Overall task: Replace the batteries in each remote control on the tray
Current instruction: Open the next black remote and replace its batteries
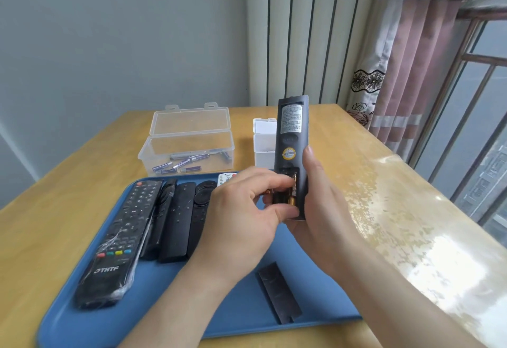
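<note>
**While a battery (291, 197) is pinched in the open remote (292, 139): hazards, setting**

Here the right hand (321, 210) grips the remote upright over the tray's (192, 306) far right corner. The left hand (241, 216) pinches the battery in its bay. Likely risks are the battery springing out and rolling off the table (370, 183), and reversed polarity. Its cover (278, 292) lies by the tray's near edge. Glossy wooden table, grey wall (109, 45), curtained window (482, 106).

The right grip (319, 210) holds a black remote (292, 133) upright; the left grip (238, 224) pinches a battery (291, 200) in its open compartment. The cover (279, 292) lies near on the blue tray (82, 325).
</note>
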The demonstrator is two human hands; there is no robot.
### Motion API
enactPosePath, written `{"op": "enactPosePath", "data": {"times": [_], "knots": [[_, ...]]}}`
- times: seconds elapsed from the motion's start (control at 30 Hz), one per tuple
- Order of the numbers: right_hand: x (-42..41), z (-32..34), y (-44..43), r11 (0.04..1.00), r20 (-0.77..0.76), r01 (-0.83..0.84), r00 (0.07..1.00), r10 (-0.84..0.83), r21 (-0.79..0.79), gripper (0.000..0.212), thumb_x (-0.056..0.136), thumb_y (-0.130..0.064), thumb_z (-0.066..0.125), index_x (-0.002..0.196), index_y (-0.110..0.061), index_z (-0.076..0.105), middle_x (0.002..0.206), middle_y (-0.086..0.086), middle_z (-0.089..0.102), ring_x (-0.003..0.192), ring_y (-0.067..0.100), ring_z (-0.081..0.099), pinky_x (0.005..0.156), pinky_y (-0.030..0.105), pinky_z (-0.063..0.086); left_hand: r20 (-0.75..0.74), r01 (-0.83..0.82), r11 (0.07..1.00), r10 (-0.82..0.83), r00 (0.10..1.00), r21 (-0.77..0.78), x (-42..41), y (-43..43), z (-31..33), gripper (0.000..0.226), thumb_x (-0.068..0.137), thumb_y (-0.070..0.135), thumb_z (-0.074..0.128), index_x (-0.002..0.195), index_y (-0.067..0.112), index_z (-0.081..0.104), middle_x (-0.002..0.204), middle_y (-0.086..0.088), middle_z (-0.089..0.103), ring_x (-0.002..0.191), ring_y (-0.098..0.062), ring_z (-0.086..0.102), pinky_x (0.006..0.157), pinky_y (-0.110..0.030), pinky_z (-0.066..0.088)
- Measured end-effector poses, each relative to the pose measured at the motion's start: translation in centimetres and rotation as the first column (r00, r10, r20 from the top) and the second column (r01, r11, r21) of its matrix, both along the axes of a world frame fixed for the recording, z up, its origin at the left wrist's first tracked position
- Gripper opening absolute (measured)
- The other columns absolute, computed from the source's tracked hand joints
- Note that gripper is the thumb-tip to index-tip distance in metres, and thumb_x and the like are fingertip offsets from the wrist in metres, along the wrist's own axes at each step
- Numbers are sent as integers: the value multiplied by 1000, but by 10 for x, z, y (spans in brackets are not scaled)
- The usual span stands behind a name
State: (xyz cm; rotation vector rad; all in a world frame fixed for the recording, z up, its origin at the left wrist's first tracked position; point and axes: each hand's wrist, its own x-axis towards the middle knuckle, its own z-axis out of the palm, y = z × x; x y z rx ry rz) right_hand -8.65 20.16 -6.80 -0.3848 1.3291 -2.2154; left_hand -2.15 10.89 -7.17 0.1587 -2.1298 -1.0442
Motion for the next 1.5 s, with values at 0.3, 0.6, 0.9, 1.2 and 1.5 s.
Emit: {"op": "enactPosePath", "data": {"times": [0.3, 0.6, 0.9, 1.2, 1.5], "knots": [[7, -2, -2, 989, -103, -145, 984, 147, 27, 27, 100, -19, 46, 124, -11, 55, 88, 5, 67, 73, 14, 66, 57, 23, 51, 142, 142, 721, -318, 937, 678, 3, -8, 2, 59, 70, -14, 72, 103, 34, 58, 84, 5, 63, 71, -1, 65, 57, -10, 44], [-10, 9, 8, 978, 21, -188, 981, 191, -86, 16, 96, 2, 46, 106, 7, 56, 88, 21, 64, 74, 28, 69, 73, 38, 60, -24, 276, 418, -516, 856, 866, 3, -22, 5, 37, 89, 10, 61, 126, 10, 57, 87, -4, 56, 72, -8, 52, 54, -19, 40], [-18, 5, 8, 983, 251, -98, 959, 135, -155, 33, 92, -14, 55, 121, 0, 53, 91, 20, 64, 67, 25, 63, 57, 32, 55, -124, 289, 445, -364, 923, 848, 3, -24, 7, 15, 95, 12, 50, 108, 9, 59, 92, -10, 74, 86, -25, 71, 86, -37, 56], [-12, 2, 5, 988, 204, -144, 967, 153, -59, 29, 94, -24, 53, 104, 3, 59, 88, 19, 64, 70, 25, 64, 59, 34, 53, -80, 284, 671, -318, 945, 685, 5, -24, 8, 23, 86, 28, 57, 103, 20, 71, 71, -2, 59, 54, -7, 56, 53, -21, 49], [-7, 3, 2, 993, 164, -115, 979, 118, -33, 32, 94, -27, 55, 112, -1, 58, 88, 18, 60, 70, 25, 61, 64, 37, 54, 49, 174, 929, -200, 978, 325, 6, -24, 11, 20, 80, 3, 73, 81, 18, 61, 59, 6, 61, 43, -6, 51, 45, -22, 43]]}}
